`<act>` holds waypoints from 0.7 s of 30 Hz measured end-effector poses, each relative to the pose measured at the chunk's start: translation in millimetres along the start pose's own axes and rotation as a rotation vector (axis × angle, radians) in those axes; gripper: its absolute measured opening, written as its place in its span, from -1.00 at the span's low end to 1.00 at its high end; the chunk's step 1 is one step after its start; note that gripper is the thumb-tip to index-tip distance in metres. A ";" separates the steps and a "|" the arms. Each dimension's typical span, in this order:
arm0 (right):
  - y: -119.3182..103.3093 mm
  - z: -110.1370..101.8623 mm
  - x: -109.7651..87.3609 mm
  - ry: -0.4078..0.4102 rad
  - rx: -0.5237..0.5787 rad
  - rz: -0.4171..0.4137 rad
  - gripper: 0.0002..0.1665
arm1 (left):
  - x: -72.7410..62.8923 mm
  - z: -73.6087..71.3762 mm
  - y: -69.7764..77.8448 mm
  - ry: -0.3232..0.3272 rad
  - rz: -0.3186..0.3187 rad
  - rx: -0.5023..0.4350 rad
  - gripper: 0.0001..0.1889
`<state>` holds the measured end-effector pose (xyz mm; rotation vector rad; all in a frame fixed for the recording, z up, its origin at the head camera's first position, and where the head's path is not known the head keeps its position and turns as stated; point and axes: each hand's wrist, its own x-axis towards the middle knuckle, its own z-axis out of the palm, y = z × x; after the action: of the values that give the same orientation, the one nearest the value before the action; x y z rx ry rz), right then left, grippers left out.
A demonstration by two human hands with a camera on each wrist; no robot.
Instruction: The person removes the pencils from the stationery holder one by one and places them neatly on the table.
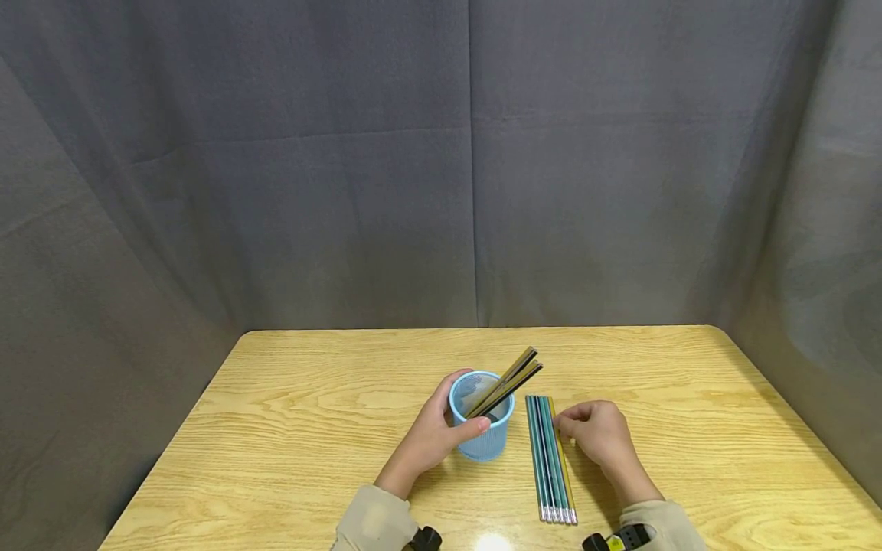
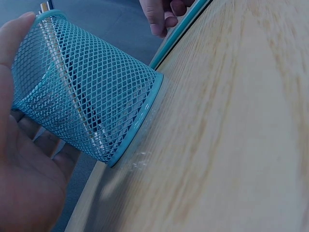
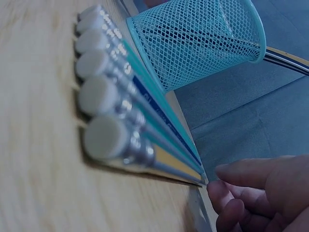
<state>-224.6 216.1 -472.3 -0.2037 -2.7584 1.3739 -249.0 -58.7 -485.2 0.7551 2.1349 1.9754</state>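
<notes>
My left hand (image 1: 434, 432) grips a light-blue mesh pencil cup (image 1: 482, 442), thumb over the near side and fingers round the far side. Its base is down at the tabletop. Several yellow-and-black pencils (image 1: 508, 383) lean to the right out of the cup. Just right of it lies a tight row of pencils (image 1: 547, 459), mostly green with a dark blue one among them, white erasers towards me. A yellow pencil (image 3: 176, 166) forms the right edge of this row. Beside that pencil is my right hand (image 1: 601, 435), its fingers loosely bent and the fingertips right at its side.
The wooden table (image 1: 289, 413) has rounded far corners. Grey cloth (image 1: 358, 191) hangs behind it and on both sides. Beige sleeves (image 1: 377, 520) and dark wrist-worn gear (image 1: 623, 538) show at the lower edge of the head view.
</notes>
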 end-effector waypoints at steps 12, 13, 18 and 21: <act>-3.8 -0.4 -0.4 0.025 0.079 -0.005 -0.88 | 0.0 -0.1 0.4 -0.003 0.002 0.002 -0.18; -4.1 -0.6 -0.2 0.028 0.087 -0.006 -0.88 | -0.1 -0.1 0.4 -0.003 0.000 0.002 -0.17; -6.4 -2.2 -0.1 0.035 0.126 -0.009 -0.85 | -0.4 -0.2 0.7 0.001 0.000 0.009 -0.21; -9.0 -3.8 -1.2 0.037 0.125 -0.014 -0.83 | -0.8 0.0 1.1 0.003 -0.004 0.011 -0.24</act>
<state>-223.9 213.6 -462.8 -0.2015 -2.6276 1.5166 -248.1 -59.0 -484.2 0.7500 2.1485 1.9656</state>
